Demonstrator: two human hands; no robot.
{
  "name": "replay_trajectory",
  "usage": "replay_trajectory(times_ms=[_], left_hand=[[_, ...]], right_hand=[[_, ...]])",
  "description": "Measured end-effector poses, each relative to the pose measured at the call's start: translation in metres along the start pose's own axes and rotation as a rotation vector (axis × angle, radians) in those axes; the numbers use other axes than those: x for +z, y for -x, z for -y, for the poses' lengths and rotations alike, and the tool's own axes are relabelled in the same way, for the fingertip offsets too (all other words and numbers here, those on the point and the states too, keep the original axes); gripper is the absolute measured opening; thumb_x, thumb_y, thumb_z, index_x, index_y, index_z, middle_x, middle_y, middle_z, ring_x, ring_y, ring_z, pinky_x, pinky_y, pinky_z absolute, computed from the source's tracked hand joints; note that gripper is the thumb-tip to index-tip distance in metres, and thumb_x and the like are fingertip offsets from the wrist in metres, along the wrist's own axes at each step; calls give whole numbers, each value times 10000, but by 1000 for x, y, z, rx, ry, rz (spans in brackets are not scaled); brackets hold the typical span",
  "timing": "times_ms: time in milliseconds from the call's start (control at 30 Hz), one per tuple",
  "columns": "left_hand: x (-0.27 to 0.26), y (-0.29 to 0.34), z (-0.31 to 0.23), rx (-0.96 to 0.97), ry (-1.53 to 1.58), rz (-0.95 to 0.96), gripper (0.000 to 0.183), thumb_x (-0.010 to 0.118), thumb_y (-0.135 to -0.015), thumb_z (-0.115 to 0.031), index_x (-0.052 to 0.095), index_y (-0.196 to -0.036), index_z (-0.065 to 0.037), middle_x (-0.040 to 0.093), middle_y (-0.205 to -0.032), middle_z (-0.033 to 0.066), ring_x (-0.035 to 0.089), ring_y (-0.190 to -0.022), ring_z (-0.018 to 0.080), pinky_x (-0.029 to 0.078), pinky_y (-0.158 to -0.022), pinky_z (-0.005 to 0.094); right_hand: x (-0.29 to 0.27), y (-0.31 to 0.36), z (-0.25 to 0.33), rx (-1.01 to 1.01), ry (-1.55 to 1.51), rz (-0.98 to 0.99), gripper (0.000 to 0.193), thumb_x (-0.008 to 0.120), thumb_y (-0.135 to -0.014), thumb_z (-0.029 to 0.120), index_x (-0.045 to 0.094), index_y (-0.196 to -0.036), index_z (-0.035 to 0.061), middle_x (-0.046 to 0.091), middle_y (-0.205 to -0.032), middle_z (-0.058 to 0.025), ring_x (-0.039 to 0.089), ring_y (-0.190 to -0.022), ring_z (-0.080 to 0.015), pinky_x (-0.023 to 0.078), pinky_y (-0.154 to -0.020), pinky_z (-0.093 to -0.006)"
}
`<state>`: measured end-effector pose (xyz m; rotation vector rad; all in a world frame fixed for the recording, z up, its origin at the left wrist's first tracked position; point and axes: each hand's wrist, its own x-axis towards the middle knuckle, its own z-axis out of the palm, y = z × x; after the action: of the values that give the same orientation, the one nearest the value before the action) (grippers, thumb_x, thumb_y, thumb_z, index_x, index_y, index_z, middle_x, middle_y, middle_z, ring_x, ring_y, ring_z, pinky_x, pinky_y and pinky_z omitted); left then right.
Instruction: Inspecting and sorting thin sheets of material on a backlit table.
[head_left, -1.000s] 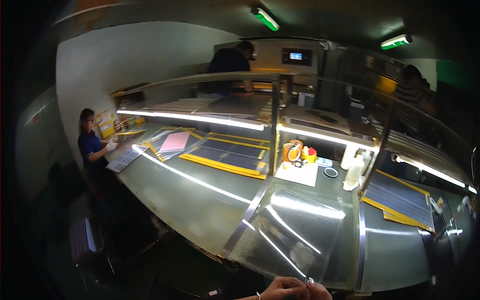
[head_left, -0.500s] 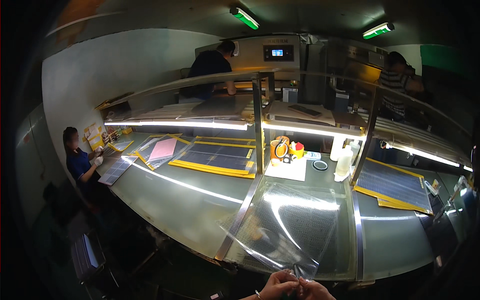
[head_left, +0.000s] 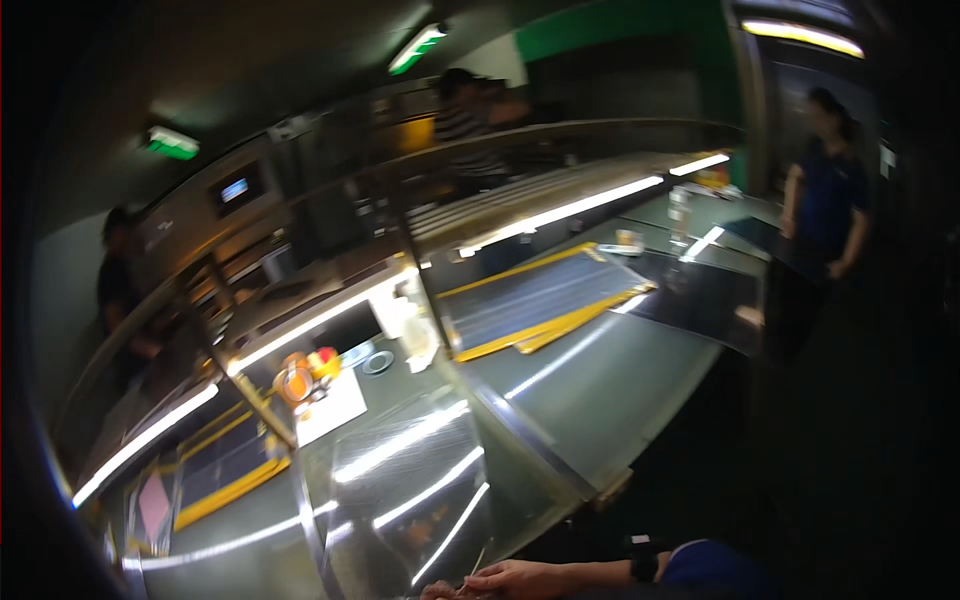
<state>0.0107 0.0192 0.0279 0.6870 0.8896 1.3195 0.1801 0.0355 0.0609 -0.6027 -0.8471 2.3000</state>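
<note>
My right hand (head_left: 520, 578) lies at the bottom edge, fingers pointing left, against the near rim of a shiny steel counter (head_left: 400, 480). Its forearm comes in from the right with a dark wristband (head_left: 640, 566) and a blue sleeve (head_left: 712, 572). Only the knuckles of my left hand (head_left: 440, 592) show, just left of the right fingertips and close to them. A thin pale sliver (head_left: 480, 556) rises from where the fingers meet. I cannot make out whether either hand grips it.
Dark mats with yellow edges (head_left: 540, 300) lie on the long curved counter under bright light strips. Orange and red items (head_left: 305, 375) sit on a white sheet beside white containers (head_left: 405, 320). People stand at right (head_left: 825, 200), behind the counter (head_left: 460, 120) and at left (head_left: 120, 290).
The view has swung to the right and tilted, so the counter now slants. My hands stay together at the bottom edge, and my right forearm with its sleeve has come into view.
</note>
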Motion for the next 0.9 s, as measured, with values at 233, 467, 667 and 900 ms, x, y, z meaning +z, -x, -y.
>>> replay_trajectory(times_ms=[233, 467, 667, 900], left_hand=[[17, 7, -3, 8, -47, 252, 83, 484, -717, 85, 483, -707, 3, 541, -756, 108, 501, -597, 165, 446, -580, 288], [26, 12, -2, 184, -232, 289, 116, 602, -780, 50, 500, -776, -5, 616, -894, 170, 581, -770, 144, 461, -713, 291], [2, 12, -5, 143, -439, 186, 144, 630, -769, 26, 509, -722, -38, 581, -630, 66, 491, -507, 91, 393, -499, 219], [1, 16, -31, -319, 128, 309, 407, 522, -777, -4, 428, -1172, 20, 452, -662, 16, 338, -395, 89, 280, -348, 214]], right_hand=[[-16, -2, -15, -227, -23, -145, 245, 545, -882, 242, 625, -841, 14, 577, -694, -41, 468, -573, -95, 366, -550, -205], [-13, 1, -19, -335, -66, -375, 201, 616, -831, 216, 625, -784, 21, 573, -655, -20, 504, -579, -100, 405, -549, -246], [-7, -6, -17, -242, 125, -334, 282, 591, -844, 284, 644, -839, 7, 620, -735, -50, 519, -620, -103, 412, -577, -255], [-27, -9, -16, -330, 61, -437, 288, 576, -853, 295, 637, -836, 14, 598, -718, -28, 504, -640, -103, 386, -594, -230]])
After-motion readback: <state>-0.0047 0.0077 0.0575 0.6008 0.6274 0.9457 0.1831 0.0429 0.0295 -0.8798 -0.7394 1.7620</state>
